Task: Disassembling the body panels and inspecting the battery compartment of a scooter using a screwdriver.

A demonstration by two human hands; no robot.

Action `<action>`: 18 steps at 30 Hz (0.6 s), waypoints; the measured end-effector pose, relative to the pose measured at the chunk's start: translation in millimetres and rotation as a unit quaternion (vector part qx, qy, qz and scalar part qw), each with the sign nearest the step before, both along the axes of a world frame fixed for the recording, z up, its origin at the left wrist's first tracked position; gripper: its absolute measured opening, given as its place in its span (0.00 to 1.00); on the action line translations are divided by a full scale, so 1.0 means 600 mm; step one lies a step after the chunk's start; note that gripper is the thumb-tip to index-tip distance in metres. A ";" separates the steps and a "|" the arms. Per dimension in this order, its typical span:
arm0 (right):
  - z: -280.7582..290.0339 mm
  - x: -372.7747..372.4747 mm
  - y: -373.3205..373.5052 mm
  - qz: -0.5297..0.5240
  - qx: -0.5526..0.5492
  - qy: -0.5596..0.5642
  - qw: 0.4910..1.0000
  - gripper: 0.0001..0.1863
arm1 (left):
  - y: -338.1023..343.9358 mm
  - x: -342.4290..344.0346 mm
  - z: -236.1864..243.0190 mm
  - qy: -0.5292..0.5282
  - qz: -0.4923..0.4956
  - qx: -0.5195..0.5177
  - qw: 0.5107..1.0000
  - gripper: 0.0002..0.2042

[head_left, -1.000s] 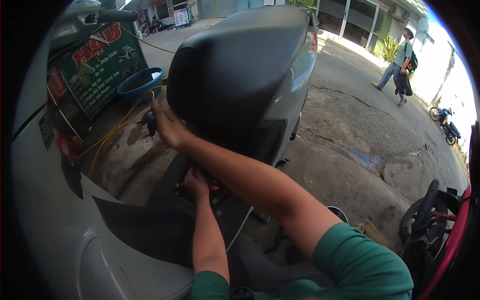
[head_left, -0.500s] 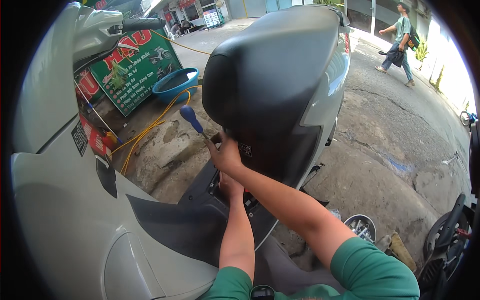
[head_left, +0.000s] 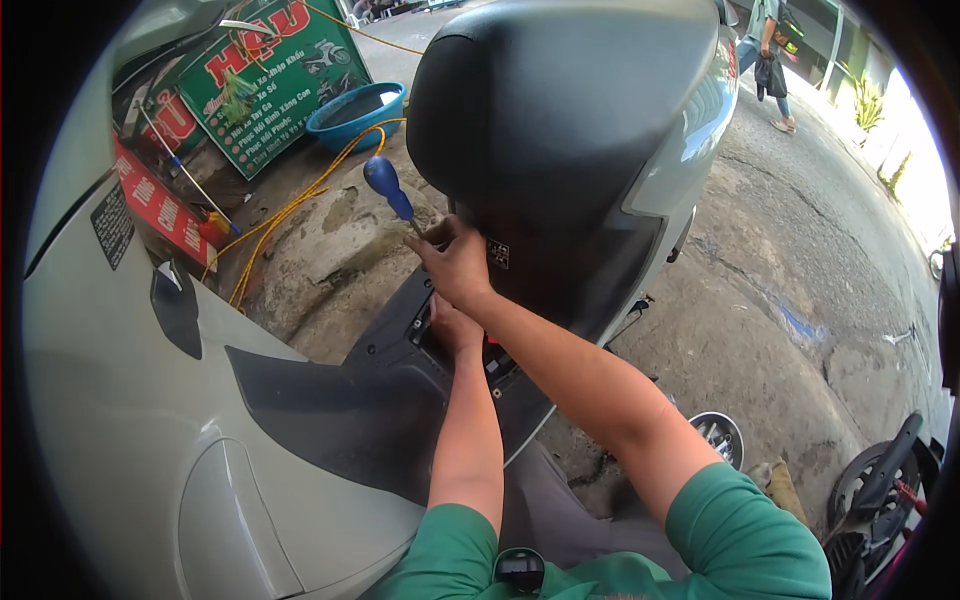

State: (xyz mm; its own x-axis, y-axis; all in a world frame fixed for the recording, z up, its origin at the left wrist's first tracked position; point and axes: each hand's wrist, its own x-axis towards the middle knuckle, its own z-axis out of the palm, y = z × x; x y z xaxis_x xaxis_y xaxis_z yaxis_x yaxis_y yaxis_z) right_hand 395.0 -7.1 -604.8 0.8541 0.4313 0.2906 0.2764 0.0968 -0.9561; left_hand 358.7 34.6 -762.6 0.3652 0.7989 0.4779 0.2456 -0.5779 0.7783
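My right hand [head_left: 462,268] is closed around the thin shaft of a screwdriver [head_left: 384,184], whose blue bulb-shaped handle points up and to the left. Just below it, my left hand [head_left: 455,325] reaches into an uncovered compartment [head_left: 418,325] in the black footboard [head_left: 340,410] of a grey scooter. The left fingertips are hidden down in there, so their grip does not show. A small red part [head_left: 492,342] lies inside, beside that hand. The black seat [head_left: 560,100] rises right behind both hands.
The scooter's grey front panel [head_left: 110,400] fills the left side. Beyond it are a blue tub [head_left: 355,125], a yellow hose [head_left: 275,225] and a green signboard [head_left: 265,100]. A metal bowl of parts [head_left: 718,440] stands at right on the ground; a person [head_left: 768,50] walks on the road.
My view has tilted downward, so the scene sits higher in the picture. The passer-by has walked leftward, away from the roadside plant. Both hands keep about the same place on the scooter.
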 end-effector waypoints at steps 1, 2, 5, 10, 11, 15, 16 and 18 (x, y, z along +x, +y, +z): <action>0.009 -0.001 -0.002 0.049 -0.029 0.069 0.996 0.13 | 0.004 -0.004 -0.005 -0.001 0.002 0.001 1.000 0.14; 0.010 0.001 -0.002 0.048 -0.027 0.065 0.996 0.13 | 0.005 -0.004 -0.015 0.026 0.003 0.008 1.000 0.14; -0.009 -0.003 -0.002 0.076 0.030 0.102 0.991 0.15 | -0.004 -0.006 -0.023 0.083 0.000 0.018 0.996 0.14; -0.038 -0.005 0.010 -0.033 0.089 -0.051 0.994 0.18 | 0.000 -0.016 -0.033 0.181 -0.044 -0.068 0.980 0.14; -0.038 -0.002 0.014 -0.041 0.078 -0.061 0.994 0.20 | 0.008 -0.012 -0.044 0.173 -0.035 -0.066 0.982 0.14; -0.035 0.013 0.016 -0.053 -0.005 -0.083 0.995 0.20 | 0.009 0.000 -0.028 0.053 0.000 -0.022 0.998 0.13; -0.019 0.000 0.027 -0.040 0.000 -0.070 0.997 0.20 | 0.035 -0.008 -0.033 0.058 0.012 -0.004 0.998 0.12; -0.033 0.032 0.024 -0.027 0.022 -0.024 0.999 0.19 | -0.005 0.011 0.007 0.041 -0.008 -0.012 0.999 0.13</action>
